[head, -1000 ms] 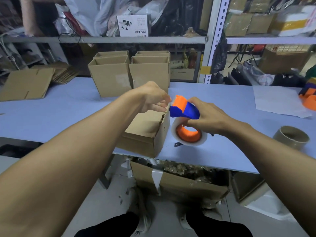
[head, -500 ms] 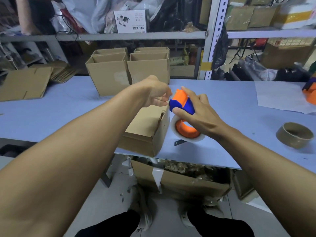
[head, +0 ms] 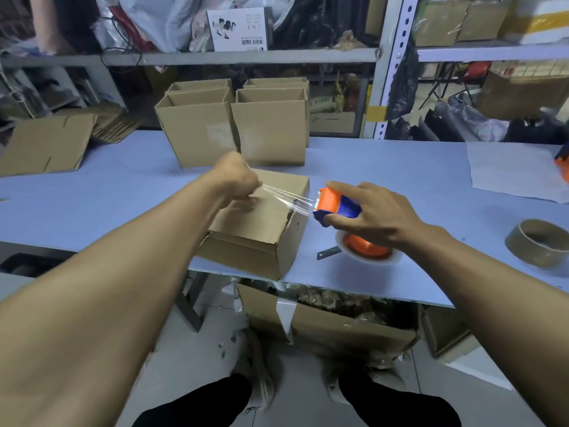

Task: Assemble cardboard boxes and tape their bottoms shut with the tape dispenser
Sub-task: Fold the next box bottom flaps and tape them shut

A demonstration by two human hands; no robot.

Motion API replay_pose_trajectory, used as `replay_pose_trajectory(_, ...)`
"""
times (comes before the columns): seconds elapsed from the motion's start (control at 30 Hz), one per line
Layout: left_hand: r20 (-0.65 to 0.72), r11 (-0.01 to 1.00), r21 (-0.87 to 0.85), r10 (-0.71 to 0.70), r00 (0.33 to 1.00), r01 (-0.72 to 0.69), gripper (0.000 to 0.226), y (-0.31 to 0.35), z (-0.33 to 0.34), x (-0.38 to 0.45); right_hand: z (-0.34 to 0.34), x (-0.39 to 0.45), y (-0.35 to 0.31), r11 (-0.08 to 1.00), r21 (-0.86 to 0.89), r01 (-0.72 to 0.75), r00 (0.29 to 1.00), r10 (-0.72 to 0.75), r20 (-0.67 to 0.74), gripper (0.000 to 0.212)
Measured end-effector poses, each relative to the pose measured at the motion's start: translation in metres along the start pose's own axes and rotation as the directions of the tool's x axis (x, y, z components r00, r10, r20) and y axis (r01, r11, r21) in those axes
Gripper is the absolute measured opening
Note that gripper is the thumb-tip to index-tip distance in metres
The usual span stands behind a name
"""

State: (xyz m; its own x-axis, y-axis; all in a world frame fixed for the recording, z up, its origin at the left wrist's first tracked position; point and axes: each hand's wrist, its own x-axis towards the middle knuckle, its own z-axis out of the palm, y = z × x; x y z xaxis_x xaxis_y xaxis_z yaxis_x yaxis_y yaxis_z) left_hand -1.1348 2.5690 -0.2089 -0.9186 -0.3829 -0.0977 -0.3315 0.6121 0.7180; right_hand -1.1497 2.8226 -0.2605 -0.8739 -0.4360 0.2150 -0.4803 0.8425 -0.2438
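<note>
Clear tape (head: 286,201) now stretched between my pinching left hand (head: 237,177) and right hand (head: 369,215) gripping dispenser (head: 337,208); over box (head: 261,223), ready to stick.

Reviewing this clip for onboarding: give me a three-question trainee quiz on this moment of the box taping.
1. True or false: the right hand holds the tape dispenser.
2. What does the left hand pinch? A) a strip of clear tape B) a box flap C) a flat cardboard sheet
3. Fill in: the empty tape core lies on the table to the ____ of the dispenser.

Key: 1 true; 2 A; 3 right
</note>
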Motion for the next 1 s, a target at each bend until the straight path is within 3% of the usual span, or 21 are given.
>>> replay_pose_trajectory(0.13, 0.054, 0.993, -0.120, 0.027, 0.998, -0.021, 0.019, -0.010, -0.004, 0.002, -0.005, 0.005, 0.008, 1.000, 0.028, -0.014, 1.000, 0.014, 0.005, 0.066)
replay_pose_trajectory(0.43, 0.052, 0.991, -0.092, 0.101, 0.993, -0.096, 0.018, -0.012, 0.013, 0.010, -0.007, 0.001, 0.016, 0.995, -0.095, 0.043, 0.996, -0.036, 0.076, 0.071)
replay_pose_trajectory(0.57, 0.035, 0.975, 0.124, 0.180, 0.983, -0.183, 0.014, -0.013, 0.015, 0.008, -0.009, 0.002, 0.018, 0.988, -0.144, 0.053, 0.996, -0.042, 0.081, 0.066)
replay_pose_trajectory(0.67, 0.050, 0.876, 0.409, 0.258, 0.965, -0.256, 0.017, -0.013, 0.015, 0.007, -0.011, 0.004, 0.012, 0.979, -0.190, 0.067, 0.993, -0.047, 0.107, 0.068)
replay_pose_trajectory(0.83, -0.054, 0.806, 0.579, 0.190, 0.980, -0.124, 0.051, -0.016, 0.007, 0.006, -0.008, 0.007, 0.007, 0.976, -0.208, 0.068, 0.992, -0.043, 0.118, 0.070)
replay_pose_trajectory(0.87, -0.079, 0.790, 0.590, 0.264, 0.961, -0.168, 0.044, -0.018, 0.009, 0.005, -0.008, 0.007, 0.006, 0.974, -0.213, 0.072, 0.992, -0.047, 0.119, 0.069)
replay_pose_trajectory(0.93, -0.068, 0.761, 0.508, 0.503, 0.862, -0.404, 0.029, -0.019, 0.019, -0.001, -0.007, 0.008, 0.004, 0.970, -0.230, 0.081, 0.991, -0.054, 0.120, 0.070)
replay_pose_trajectory(1.0, 0.123, 0.709, 0.361, 0.608, 0.784, -0.606, 0.033, -0.022, 0.031, -0.011, -0.004, 0.009, 0.004, 0.963, -0.253, 0.093, 0.991, -0.065, 0.116, 0.071)
